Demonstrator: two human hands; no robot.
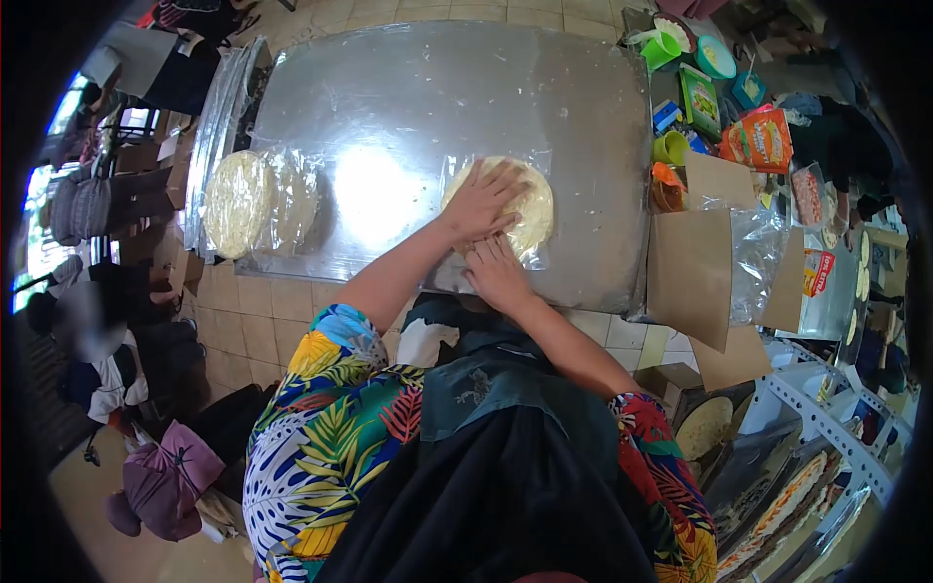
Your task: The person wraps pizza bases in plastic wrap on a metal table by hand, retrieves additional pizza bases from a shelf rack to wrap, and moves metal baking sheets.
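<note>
A round, flat, pale yellow disc [535,209] lies on clear plastic near the front edge of the metal table [544,87]. My left hand [481,202] rests flat on the disc with its fingers spread. Just below it, my right hand [498,269] is at the disc's near edge, fingers bent together; whatever they may pinch there is too small to make out. Two more discs in clear plastic, one pale yellow [239,204] and one partly beside it [293,202], lie at the table's left end.
An open cardboard box [688,272] with plastic inside stands against the table's right edge. Behind it are green cups [661,51] and coloured packets [756,141]. A metal rack [826,398] is at the lower right. Other people are at the left.
</note>
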